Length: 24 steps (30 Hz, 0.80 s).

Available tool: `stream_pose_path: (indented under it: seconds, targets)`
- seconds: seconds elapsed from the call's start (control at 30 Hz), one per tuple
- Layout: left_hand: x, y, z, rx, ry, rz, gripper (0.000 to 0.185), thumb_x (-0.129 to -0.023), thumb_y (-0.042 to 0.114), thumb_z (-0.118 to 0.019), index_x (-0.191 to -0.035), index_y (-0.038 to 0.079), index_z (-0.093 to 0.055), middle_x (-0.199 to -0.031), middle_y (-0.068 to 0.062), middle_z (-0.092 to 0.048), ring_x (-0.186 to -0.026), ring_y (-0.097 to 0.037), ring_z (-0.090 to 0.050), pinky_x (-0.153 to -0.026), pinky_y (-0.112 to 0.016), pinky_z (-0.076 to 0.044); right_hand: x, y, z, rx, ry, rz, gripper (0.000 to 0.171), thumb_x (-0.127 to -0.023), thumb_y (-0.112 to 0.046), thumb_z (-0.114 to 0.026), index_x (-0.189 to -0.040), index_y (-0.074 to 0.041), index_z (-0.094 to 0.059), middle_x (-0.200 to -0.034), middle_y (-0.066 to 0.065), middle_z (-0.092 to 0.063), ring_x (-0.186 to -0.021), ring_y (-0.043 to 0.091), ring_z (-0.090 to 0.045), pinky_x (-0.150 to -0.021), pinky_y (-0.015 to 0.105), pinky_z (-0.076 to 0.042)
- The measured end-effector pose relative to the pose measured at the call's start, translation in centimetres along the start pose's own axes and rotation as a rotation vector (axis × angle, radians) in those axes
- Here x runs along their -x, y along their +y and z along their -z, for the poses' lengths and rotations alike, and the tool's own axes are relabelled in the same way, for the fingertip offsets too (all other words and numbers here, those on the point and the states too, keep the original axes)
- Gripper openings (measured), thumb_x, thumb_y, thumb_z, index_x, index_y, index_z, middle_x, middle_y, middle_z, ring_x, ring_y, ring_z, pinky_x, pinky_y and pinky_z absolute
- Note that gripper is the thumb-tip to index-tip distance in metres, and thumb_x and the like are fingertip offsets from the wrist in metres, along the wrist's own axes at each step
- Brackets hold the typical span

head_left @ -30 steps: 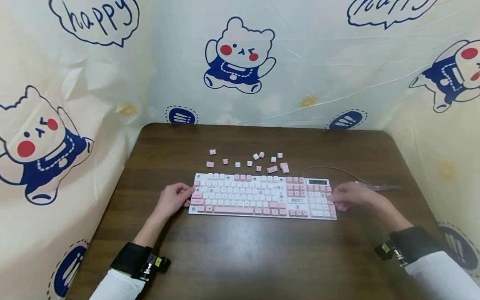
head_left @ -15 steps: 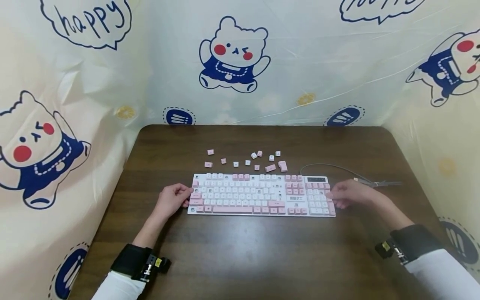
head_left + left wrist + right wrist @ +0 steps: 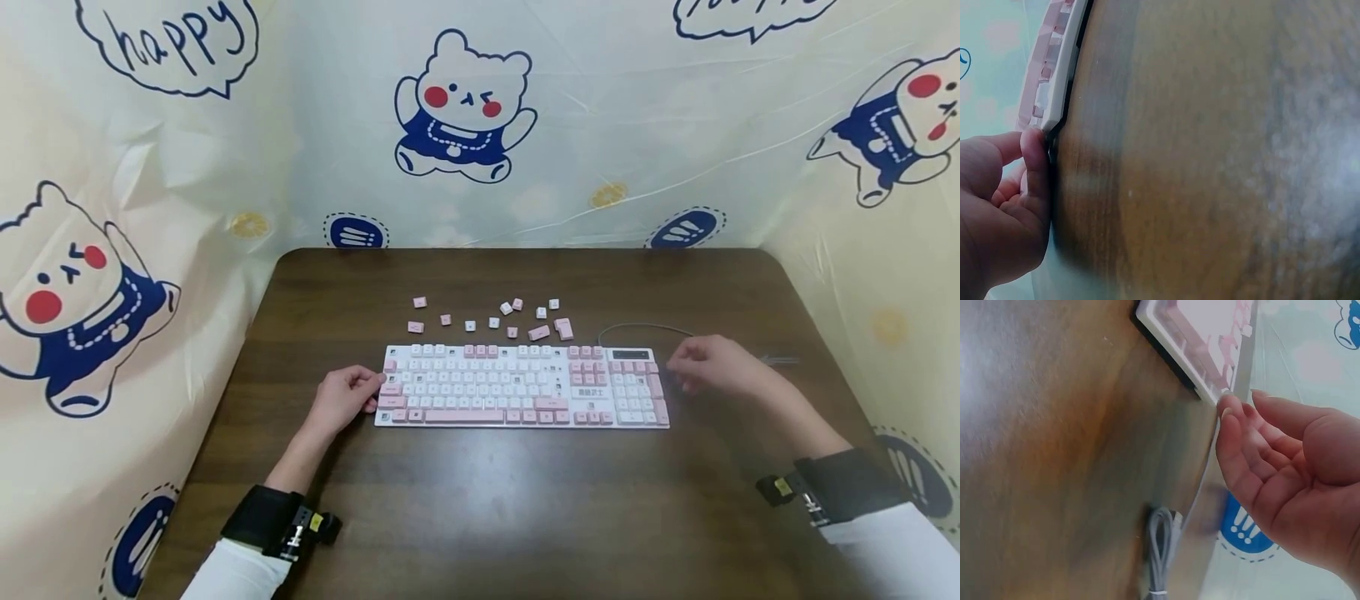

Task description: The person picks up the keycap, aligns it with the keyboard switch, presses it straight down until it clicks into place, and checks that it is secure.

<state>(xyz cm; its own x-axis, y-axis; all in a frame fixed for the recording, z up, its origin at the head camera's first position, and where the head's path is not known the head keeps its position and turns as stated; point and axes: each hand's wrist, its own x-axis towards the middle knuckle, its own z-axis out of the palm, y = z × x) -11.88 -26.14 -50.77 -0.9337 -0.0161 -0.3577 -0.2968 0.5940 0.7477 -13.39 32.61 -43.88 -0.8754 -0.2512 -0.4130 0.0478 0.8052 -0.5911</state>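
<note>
A white and pink keyboard (image 3: 480, 416) lies across the dark wooden table, with dark gaps showing where several keys lack caps. At its left end, my left hand (image 3: 347, 402) pinches the edge between thumb and fingers. The left wrist view shows that grip at the keyboard's corner (image 3: 1054, 112). Just off the right end hovers my right hand (image 3: 716, 367), holding nothing. In the right wrist view its fingers (image 3: 1244, 447) are loosely bent and the thumb stands apart. Several loose pink and white keycaps (image 3: 538, 333) are scattered behind the keyboard.
A thin grey cable (image 3: 645, 325) runs from the keyboard's back toward the right. Its tied bundle (image 3: 1159, 544) lies on the table (image 3: 480, 508) by my right hand. A patterned curtain (image 3: 600, 92) surrounds the table's back and sides.
My right hand has let go of the keyboard's right end and moved a little away, back and to the right. My left hand stays at the left end.
</note>
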Motion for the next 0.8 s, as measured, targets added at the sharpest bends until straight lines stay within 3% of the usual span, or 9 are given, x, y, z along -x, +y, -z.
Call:
stream_pose_path:
  seconds: [0.23, 0.5, 0.8]
  targets:
    - [-0.1, 0.0, 0.0, 0.008, -0.004, -0.002, 0.035, -0.105, 0.034, -0.064, -0.113, 0.000, -0.070, -0.086, -0.009, -0.068, -0.074, -0.019, -0.066, -0.069, -0.024, -0.055, 0.0, -0.9, 0.6, 0.036, -0.011, 0.031, 0.025, -0.103, -0.025, -0.067, -0.110, -0.001, -0.070, -0.090, 0.005, -0.071, -0.079, 0.019, -0.068, -0.074, 0.040, -0.059]
    - [0.0, 0.2, 0.2, 0.009, -0.002, -0.002, 0.035, -0.105, 0.034, -0.064, -0.114, 0.000, -0.069, -0.085, -0.008, -0.068, -0.073, -0.019, -0.065, -0.069, -0.024, -0.055, -0.8, -2.2, 0.3, 0.047, 0.035, 0.030, 0.023, -0.103, -0.025, -0.067, -0.114, -0.005, -0.070, -0.095, 0.006, -0.071, -0.083, 0.023, -0.067, -0.075, 0.036, -0.057]
    - [0.1, 0.2, 0.1, 0.009, -0.002, -0.008, 0.035, -0.105, 0.033, -0.063, -0.114, -0.001, -0.069, -0.086, -0.009, -0.068, -0.073, -0.018, -0.065, -0.068, -0.024, -0.055, -3.7, -4.4, 0.3, 0.088, 0.051, 0.190, 0.017, -0.102, -0.021, -0.069, -0.113, -0.009, -0.072, -0.097, 0.009, -0.072, -0.085, 0.024, -0.065, -0.074, 0.035, -0.054]
